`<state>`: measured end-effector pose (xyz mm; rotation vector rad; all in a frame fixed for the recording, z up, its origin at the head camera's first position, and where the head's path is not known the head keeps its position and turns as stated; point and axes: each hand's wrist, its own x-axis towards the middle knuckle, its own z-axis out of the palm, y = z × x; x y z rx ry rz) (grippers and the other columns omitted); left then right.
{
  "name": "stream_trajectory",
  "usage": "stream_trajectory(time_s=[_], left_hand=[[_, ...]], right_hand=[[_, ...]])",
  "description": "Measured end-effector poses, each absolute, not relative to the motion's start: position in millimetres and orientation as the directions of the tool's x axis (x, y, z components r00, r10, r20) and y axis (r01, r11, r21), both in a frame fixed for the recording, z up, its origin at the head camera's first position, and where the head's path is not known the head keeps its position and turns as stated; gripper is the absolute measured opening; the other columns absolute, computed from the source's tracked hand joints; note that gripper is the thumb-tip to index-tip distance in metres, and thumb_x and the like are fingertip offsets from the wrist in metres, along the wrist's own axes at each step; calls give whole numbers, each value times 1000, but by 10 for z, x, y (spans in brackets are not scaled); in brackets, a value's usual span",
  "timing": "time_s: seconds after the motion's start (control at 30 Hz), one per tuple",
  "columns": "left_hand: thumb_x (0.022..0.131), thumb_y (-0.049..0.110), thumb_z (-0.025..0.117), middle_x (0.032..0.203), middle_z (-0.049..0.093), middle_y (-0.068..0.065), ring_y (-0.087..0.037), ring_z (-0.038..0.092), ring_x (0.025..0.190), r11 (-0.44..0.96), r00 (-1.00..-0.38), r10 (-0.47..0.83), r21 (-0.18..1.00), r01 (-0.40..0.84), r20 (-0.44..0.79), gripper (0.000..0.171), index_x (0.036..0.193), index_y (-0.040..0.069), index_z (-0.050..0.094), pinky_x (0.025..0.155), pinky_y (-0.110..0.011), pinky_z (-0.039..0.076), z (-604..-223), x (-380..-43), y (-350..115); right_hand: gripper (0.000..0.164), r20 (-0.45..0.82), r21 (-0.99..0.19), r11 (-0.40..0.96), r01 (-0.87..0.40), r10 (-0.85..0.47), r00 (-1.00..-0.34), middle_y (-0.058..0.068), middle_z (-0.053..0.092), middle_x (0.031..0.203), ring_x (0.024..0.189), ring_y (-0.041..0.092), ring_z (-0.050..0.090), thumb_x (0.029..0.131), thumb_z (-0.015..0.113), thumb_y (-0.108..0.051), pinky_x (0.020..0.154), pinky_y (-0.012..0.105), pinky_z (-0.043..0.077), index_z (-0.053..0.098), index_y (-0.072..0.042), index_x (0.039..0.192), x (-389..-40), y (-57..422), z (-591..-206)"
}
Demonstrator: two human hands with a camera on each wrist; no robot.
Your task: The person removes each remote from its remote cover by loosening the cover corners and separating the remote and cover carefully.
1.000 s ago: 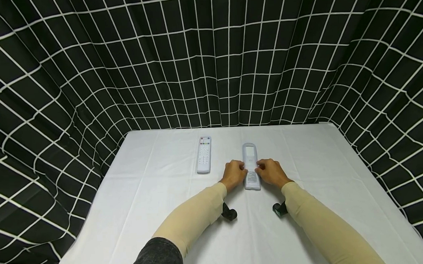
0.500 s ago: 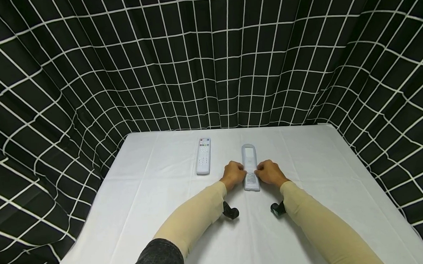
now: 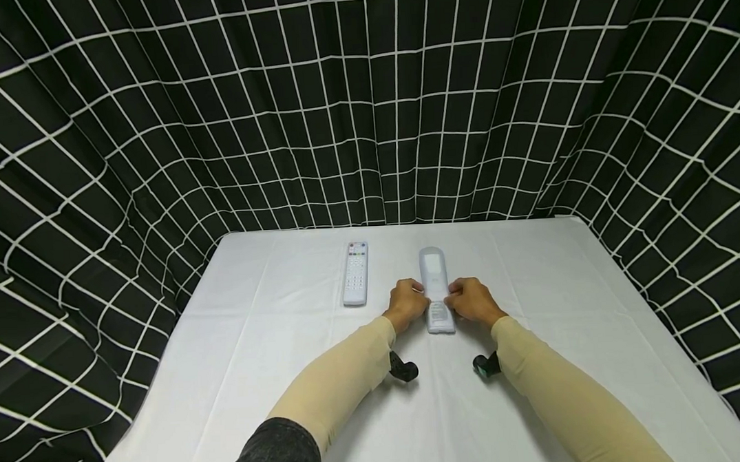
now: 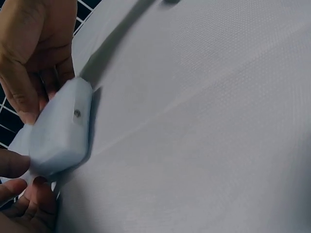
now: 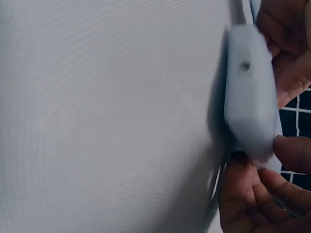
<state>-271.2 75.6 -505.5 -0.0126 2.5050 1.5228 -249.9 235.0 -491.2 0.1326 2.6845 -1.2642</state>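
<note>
A pale remote control point(image 3: 435, 276) with a light screen at its far end lies lengthwise between my two hands on the white table. My left hand point(image 3: 406, 304) pinches its left side near the middle, thumb toward the near half. From the opposite side my right hand point(image 3: 474, 301) pinches it likewise. In the left wrist view, the rounded near end of the remote control point(image 4: 58, 126) shows a small dark spot. The right wrist view shows the same end, with the right thumb point(image 5: 294, 153) at its edge. A second white remote control point(image 3: 356, 273), full of buttons, lies to the left, apart from both hands.
A white cloth covers the table point(image 3: 277, 373). Black curtains point(image 3: 364, 107) with a white grid stand around its back and sides. Small dark wrist cameras point(image 3: 403, 369) hang below both forearms, close over the cloth.
The far end of the held remote control has shifted slightly left and appears raised, its screen now paler. Both hands stay in nearly the same place; the second remote control has not moved.
</note>
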Motion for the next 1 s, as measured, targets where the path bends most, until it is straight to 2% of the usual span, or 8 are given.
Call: stream_trajectory(time_s=[0.13, 0.27, 0.4, 0.57, 0.77, 0.87, 1.0], left_hand=[[79, -3, 69, 94, 64, -8, -19, 60, 81, 446, -975, 106, 886, -130, -196, 40, 118, -2, 61, 67, -30, 51, -5049, -2723, 769], [82, -5, 63, 93, 63, -9, -18, 60, 75, 394, -970, 139, 910, -130, -199, 46, 128, -3, 56, 57, -30, 51, -5036, -2731, 784], [81, -8, 62, 85, 58, -5, -16, 56, 65, 355, -969, 161, 927, -121, -188, 46, 127, 1, 57, 48, -28, 46, -5004, -2740, 785], [77, -11, 67, 83, 56, -3, -15, 54, 67, 343, -973, 179, 936, -80, -149, 47, 121, 3, 59, 54, -25, 46, -4974, -2744, 769], [74, -12, 65, 87, 58, -3, -16, 57, 70, 314, -974, 194, 948, -51, -117, 44, 115, 3, 60, 55, -26, 48, -4947, -2730, 751], [78, -7, 65, 90, 58, -3, -16, 57, 73, 295, -973, 205, 954, -40, -105, 37, 114, 2, 58, 56, -26, 49, -4920, -2730, 739], [87, 6, 67, 89, 60, -3, -16, 59, 72, 275, -977, 208, 961, 20, -39, 35, 120, 1, 56, 54, -28, 50, -4856, -2761, 725]], right_hand=[[48, -161, -773, 621, 129, 4, -987, 19, 61, 101, 78, 23, 61, 87, 64, -1, 61, 30, 52, 49, 9, 131, -2496, 2338, -4898], [52, -126, -783, 614, 97, -5, -992, 18, 59, 102, 82, 24, 60, 88, 62, -3, 64, 31, 52, 45, 11, 135, -2489, 2333, -4893], [44, -88, -802, 595, 63, -12, -996, 20, 59, 102, 82, 26, 61, 93, 59, -8, 65, 32, 54, 49, 11, 131, -2494, 2336, -4886], [38, -63, -807, 588, 51, -1, -998, 23, 60, 103, 82, 27, 62, 97, 56, -13, 65, 32, 54, 52, 10, 128, -2507, 2353, -4869], [35, -69, -830, 553, 74, 29, -997, 22, 59, 105, 87, 28, 61, 96, 56, -11, 68, 33, 53, 53, 10, 124, -2509, 2358, -4824], [35, -66, -841, 536, 75, 35, -997, 21, 60, 106, 89, 28, 60, 95, 57, -9, 70, 33, 52, 53, 10, 124, -2510, 2355, -4803], [35, -29, -846, 531, 44, 37, -999, 20, 60, 107, 90, 28, 58, 94, 59, -7, 70, 33, 51, 53, 10, 124, -2525, 2347, -4788]])
